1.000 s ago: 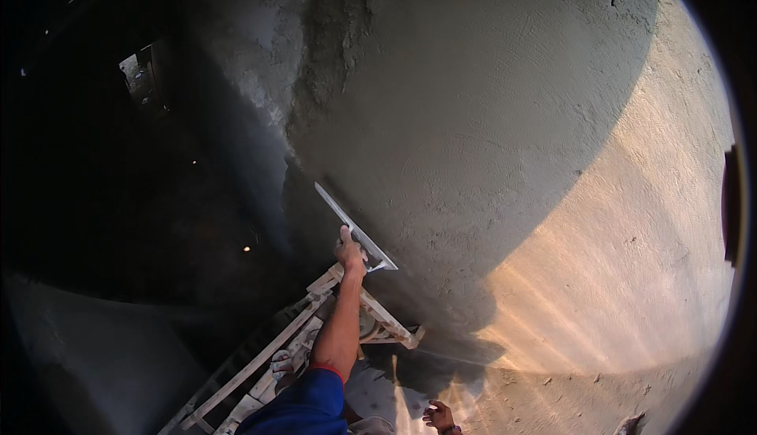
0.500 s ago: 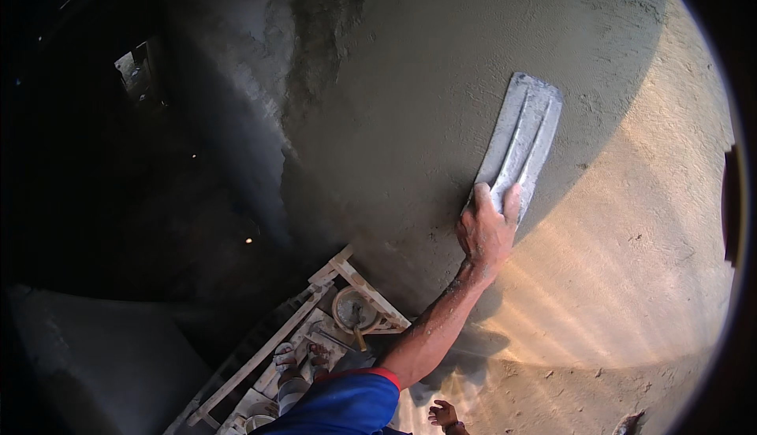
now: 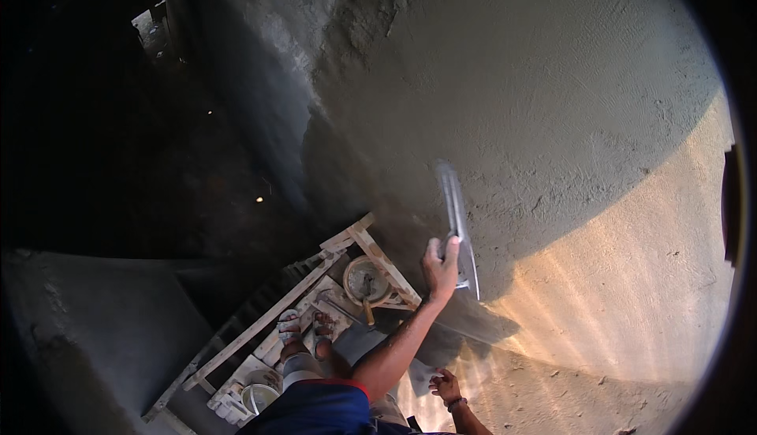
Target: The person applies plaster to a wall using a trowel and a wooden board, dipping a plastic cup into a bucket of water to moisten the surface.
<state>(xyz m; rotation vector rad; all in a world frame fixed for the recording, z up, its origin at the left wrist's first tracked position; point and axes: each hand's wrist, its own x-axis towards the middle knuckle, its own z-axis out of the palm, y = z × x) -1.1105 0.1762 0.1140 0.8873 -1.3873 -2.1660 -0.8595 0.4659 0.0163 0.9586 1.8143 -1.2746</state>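
My left hand (image 3: 440,269) grips a long metal plastering trowel (image 3: 453,198) by its handle, at the lower end of the blade. The blade is tilted almost edge-on and blurred by motion. It is over the grey, wet-looking plaster (image 3: 552,120) of the wall; whether it touches, I cannot tell. Lower down, my right hand (image 3: 446,386), a band at its wrist, is held with fingers apart and nothing in it, near the sunlit lower part of the wall.
My sandalled feet stand on a wooden scaffold (image 3: 264,321) at lower left. On it are a round pan (image 3: 365,279) with grey mortar, a tool with a yellowish handle (image 3: 368,313), and a pale bucket (image 3: 259,397). Dry, sunlit wall (image 3: 615,277) lies right; a dark space lies left.
My left hand has brought the trowel down and to the left, turning its blade from flat to nearly edge-on. The view has shifted, showing more of the scaffold and my right forearm.
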